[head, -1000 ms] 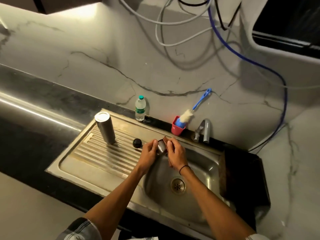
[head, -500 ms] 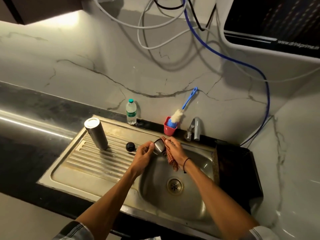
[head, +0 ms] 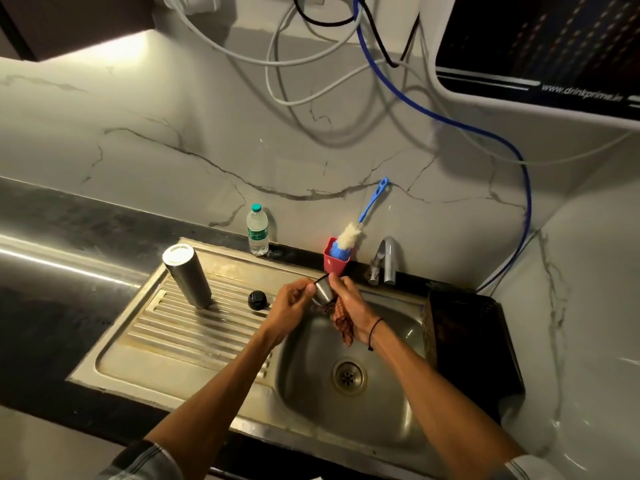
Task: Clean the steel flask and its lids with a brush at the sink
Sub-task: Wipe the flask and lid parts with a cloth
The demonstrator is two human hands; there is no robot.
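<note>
The steel flask (head: 187,276) stands upside down on the ribbed drainboard (head: 173,341). A black inner lid (head: 257,301) lies on the drainboard to its right. Over the left edge of the sink basin (head: 391,393), my left hand (head: 289,306) grips the steel cup lid (head: 322,292). My right hand (head: 349,306) holds a red checked cloth (head: 343,323) against that lid; the cloth hangs down below my palm. The blue-handled brush (head: 349,235) stands in a red cup (head: 334,261) behind the sink.
A small plastic water bottle (head: 258,233) stands by the wall. The tap (head: 386,259) is behind the basin, with no water visible. A dark tray (head: 474,348) sits right of the sink. Cables and a blue hose (head: 450,123) hang on the wall.
The red checked cloth has come into view and now hangs from my right hand. Both hands stay together on the steel lid. The view has tilted upward.
</note>
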